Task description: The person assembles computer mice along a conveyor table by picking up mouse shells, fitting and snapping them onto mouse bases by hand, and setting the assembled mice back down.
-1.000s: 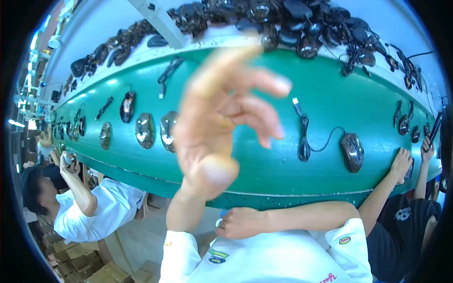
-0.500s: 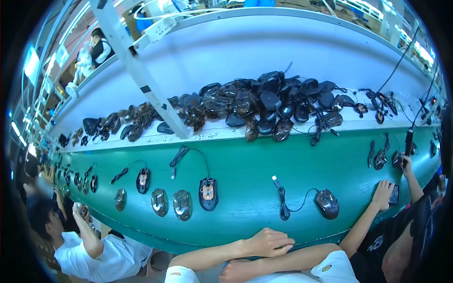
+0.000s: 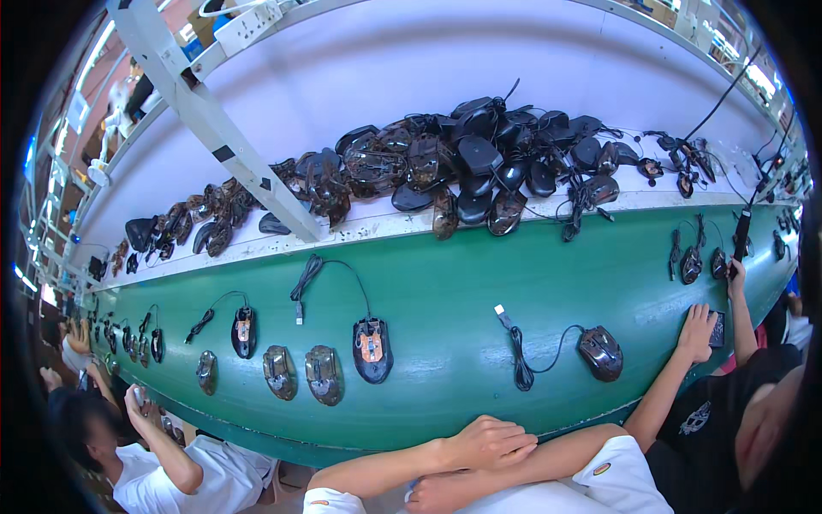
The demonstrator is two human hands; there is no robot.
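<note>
My forearms are crossed at the near edge of the green work surface (image 3: pixel 462 291). My left hand (image 3: pixel 490 443) lies over my right forearm, its fingers bent and together, with nothing seen in them. Tucked beneath my left forearm, my right hand (image 3: pixel 441 493) is curled closed, its fingers partly hidden. Beyond my hands, to the right, sits a closed dark computer mouse (image 3: pixel 601 353) with a bundled cable (image 3: pixel 521 364). Farther left lies an opened mouse (image 3: pixel 373 350) with its inside showing, beside two translucent mouse covers (image 3: pixel 324 375).
A white shelf (image 3: pixel 368 238) behind bears a heap of mice and shells (image 3: pixel 479 154). A slanted metal post (image 3: pixel 214 128) crosses at left. To the right, a co-worker's hand (image 3: pixel 736 270) grips a black corded tool (image 3: pixel 741 233). Another person (image 3: pixel 188 471) sits at left.
The view has shifted, so the shelf and its heap appear higher and farther left. My crossed arms and closed hands keep the same pose.
</note>
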